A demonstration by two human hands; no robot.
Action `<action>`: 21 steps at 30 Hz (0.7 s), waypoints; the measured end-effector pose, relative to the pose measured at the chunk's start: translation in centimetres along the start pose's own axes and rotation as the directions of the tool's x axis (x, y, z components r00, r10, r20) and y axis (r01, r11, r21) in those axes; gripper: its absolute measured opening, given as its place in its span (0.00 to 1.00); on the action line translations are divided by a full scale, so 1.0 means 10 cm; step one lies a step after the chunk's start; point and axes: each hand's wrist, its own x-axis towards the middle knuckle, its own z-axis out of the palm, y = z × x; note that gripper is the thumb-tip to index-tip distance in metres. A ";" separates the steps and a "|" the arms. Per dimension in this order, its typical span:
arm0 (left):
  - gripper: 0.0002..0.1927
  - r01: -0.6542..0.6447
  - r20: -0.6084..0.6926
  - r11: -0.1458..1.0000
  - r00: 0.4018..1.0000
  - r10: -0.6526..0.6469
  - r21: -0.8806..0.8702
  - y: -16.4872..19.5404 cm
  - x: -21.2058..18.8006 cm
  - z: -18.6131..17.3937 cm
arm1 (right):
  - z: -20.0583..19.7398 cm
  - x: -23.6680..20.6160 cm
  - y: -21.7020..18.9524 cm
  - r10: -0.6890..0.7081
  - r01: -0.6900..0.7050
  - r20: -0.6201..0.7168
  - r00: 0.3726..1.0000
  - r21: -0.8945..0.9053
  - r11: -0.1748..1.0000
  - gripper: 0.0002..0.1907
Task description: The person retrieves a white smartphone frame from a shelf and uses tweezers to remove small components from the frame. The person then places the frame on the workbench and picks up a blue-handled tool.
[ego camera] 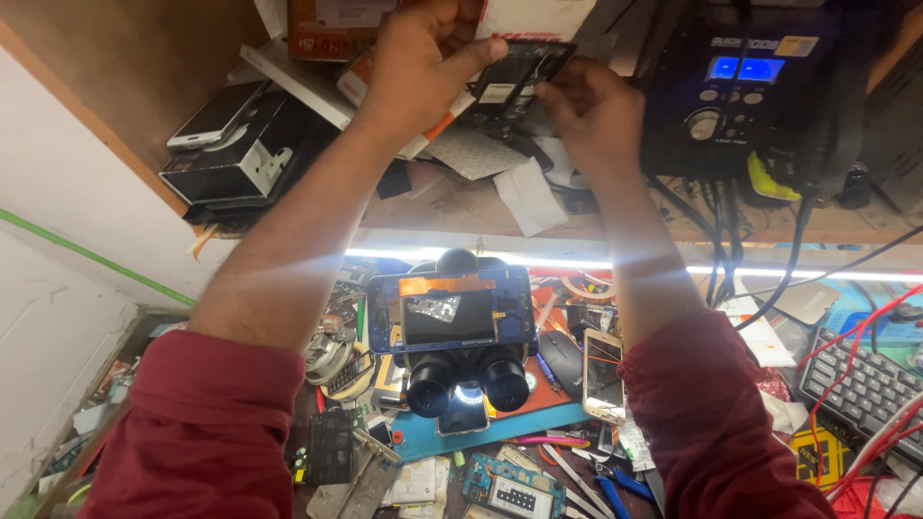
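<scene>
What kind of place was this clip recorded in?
Most likely a phone repair bench. A microscope stands over opened phones and a loose circuit board, a soldering station sits on the shelf, and both hands hold a phone frame.

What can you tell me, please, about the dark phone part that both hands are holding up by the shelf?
The phone part is a thin, flat, dark piece, seemingly a frame or back shell, with cut-outs and a pale label on its face. It is held raised and slightly tilted above the cluttered shelf, touching nothing but the hands. The left hand pinches its left end, thumb across the top edge; the right hand grips its right end with the fingers. Its material cannot be told.
</scene>
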 end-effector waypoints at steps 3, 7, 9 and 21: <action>0.11 -0.153 -0.020 0.986 0.988 0.152 -0.067 -0.04 -0.04 0.02 | 0.01 0.01 0.04 -0.048 0.048 -0.002 0.999 0.080 0.996 0.13; 0.06 -0.054 -0.132 0.991 0.991 0.038 -0.123 -0.09 -0.04 0.13 | 0.00 0.03 0.07 -0.067 0.068 -0.014 0.998 0.250 0.966 0.15; 0.05 -0.071 -0.162 0.984 0.986 0.044 -0.165 -0.10 -0.02 0.18 | 0.00 0.04 0.05 -0.074 0.076 -0.017 0.997 0.257 0.963 0.15; 0.08 0.134 -0.362 0.987 0.928 -0.094 0.088 -0.16 -0.01 0.35 | -0.07 0.04 0.14 -0.121 0.143 -0.106 0.987 0.227 0.963 0.23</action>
